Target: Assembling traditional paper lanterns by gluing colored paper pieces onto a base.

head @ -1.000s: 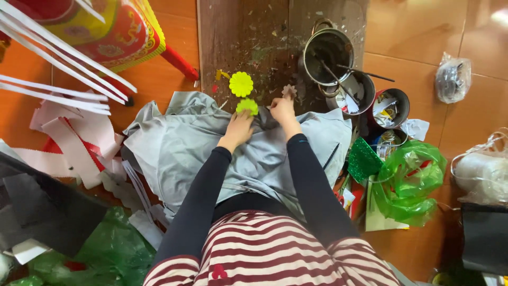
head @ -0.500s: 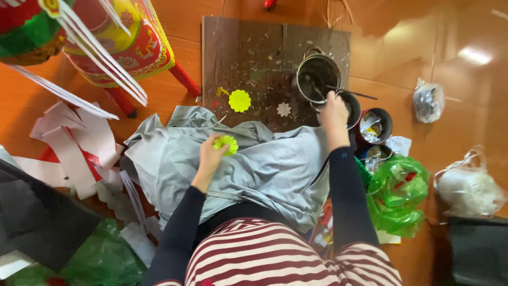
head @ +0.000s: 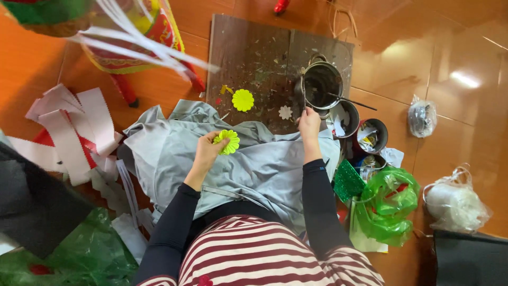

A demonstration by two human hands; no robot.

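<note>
My left hand (head: 207,153) holds a yellow-green paper flower (head: 227,141) over the grey cloth (head: 254,164) spread on my lap. My right hand (head: 309,126) is at the rim of a metal pot (head: 321,85), closed on a thin stick (head: 304,87) that stands in the pot. A second yellow flower (head: 243,100) and a small white flower (head: 285,112) lie on the dark, speckled wooden board (head: 254,53) just beyond the cloth.
Two small tins (head: 343,117) (head: 373,135) with scraps stand right of the pot. A green plastic bag (head: 389,204), a green glitter sheet (head: 348,181) and a white bag (head: 455,204) lie to the right. White paper strips (head: 69,132) and a colourful paper figure (head: 121,37) are to the left.
My left hand lifted the flower off the board's edge and drew it back over the cloth. My right hand moved right to the pot and closed on the stick.
</note>
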